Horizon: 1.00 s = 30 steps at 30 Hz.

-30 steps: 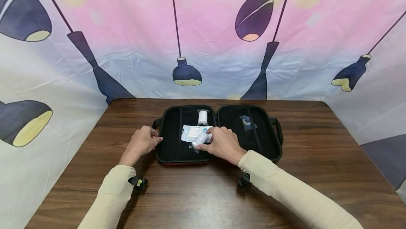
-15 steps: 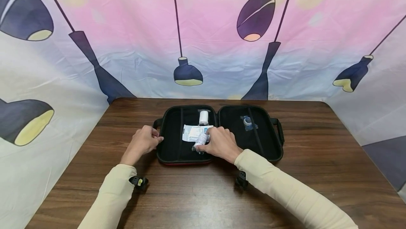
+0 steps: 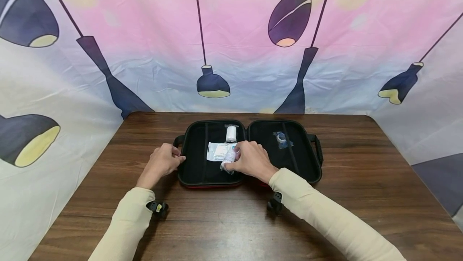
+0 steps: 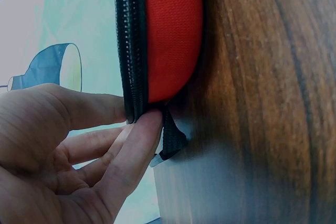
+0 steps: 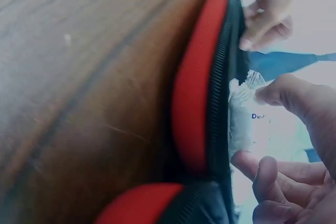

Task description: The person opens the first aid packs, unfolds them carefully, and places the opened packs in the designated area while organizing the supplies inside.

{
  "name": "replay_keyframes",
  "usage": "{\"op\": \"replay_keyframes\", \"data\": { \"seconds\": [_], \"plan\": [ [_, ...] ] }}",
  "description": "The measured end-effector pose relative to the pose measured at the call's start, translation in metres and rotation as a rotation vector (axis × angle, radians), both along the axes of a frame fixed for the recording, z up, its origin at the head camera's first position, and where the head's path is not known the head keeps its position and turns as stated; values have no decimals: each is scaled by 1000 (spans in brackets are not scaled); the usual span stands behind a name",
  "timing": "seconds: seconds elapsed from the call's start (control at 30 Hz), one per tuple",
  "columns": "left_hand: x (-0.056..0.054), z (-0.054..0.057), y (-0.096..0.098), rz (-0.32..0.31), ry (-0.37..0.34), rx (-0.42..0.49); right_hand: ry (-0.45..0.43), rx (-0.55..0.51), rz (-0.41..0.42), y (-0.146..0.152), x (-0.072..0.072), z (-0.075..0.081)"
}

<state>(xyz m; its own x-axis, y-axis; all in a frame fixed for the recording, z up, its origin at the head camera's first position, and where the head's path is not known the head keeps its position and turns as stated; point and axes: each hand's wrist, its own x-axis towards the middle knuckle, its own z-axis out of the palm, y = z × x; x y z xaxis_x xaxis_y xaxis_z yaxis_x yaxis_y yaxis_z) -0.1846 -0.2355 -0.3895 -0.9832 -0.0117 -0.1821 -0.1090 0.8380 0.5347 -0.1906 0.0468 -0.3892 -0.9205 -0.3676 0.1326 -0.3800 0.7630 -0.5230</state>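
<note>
An open zip case (image 3: pixel 193 168), black inside and red outside (image 4: pixel 173 30), lies spread on the table. My left hand (image 3: pixel 162 162) pinches the left rim of the case, thumb on the zip edge and fingers underneath near the strap handle. With thumb and fingers at its two ends, my right hand (image 3: pixel 255 160) holds a plastic-wrapped bandage roll (image 5: pixel 241 121) over the left half of the case. This roll overlaps a flat white packet (image 3: pixel 215 151) with printing, partly hidden by it and the hand. Behind them lies another white wrapped roll (image 3: pixel 231 133).
The right half of the case holds a small clear packet (image 3: pixel 281 138) with a ring-shaped thing inside, by an elastic strap. A carry handle (image 3: pixel 316 148) sticks out at the right side. The wooden table (image 3: pixel 224 221) ends at a printed cloth backdrop (image 3: pixel 246 80).
The wrapped bandage roll in my right hand has turned more upright and shifted slightly right. My left hand has stayed at the case rim.
</note>
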Motion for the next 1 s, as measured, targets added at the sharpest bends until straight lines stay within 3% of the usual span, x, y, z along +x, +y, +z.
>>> {"op": "replay_keyframes", "data": {
  "seconds": [0.37,1.0],
  "plan": [
    [1,0,0,-4,-8,12,-36,-21,-58,48,-9,22],
    [1,1,0,3,1,-23,-71,65,-102,163,-12,21]
  ]
}}
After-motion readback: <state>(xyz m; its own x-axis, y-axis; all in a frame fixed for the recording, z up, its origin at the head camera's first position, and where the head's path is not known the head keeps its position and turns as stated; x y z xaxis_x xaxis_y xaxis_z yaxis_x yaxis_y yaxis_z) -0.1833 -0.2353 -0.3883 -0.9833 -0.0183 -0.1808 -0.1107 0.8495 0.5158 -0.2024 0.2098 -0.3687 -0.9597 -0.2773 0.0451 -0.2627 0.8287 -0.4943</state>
